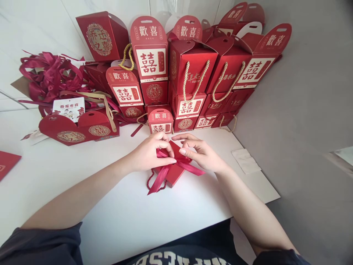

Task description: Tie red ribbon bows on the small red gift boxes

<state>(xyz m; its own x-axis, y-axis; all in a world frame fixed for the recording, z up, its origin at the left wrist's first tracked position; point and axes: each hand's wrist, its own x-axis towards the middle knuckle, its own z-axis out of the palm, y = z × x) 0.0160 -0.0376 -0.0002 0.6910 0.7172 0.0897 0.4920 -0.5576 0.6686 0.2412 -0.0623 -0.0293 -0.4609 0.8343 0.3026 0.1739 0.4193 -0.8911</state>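
Note:
A small red gift box (pixel 175 174) lies tilted on the white table, with a dark red satin ribbon (pixel 162 178) tied across its top. One ribbon tail hangs toward me and the other points right. My left hand (pixel 151 151) has its fingers curled and its thumb stretched along the knot, pinching the ribbon. From the right, my right hand (pixel 200 152) bends over the box, thumb and fingers closed around the ribbon near the knot; its index finger reaches out above. A dark red cord handle (pixel 149 181) sticks out at the box's left side. The fingers partly hide the knot.
Stacked red gift boxes (pixel 193 73) with rope handles stand along the back wall. Left of them, a heap of dark red ribbon (pixel 52 77) rises behind an open red box (pixel 82 130). A whitish folded packet (pixel 246 161) lies near the table's right edge, beside a grey wall (pixel 303 110).

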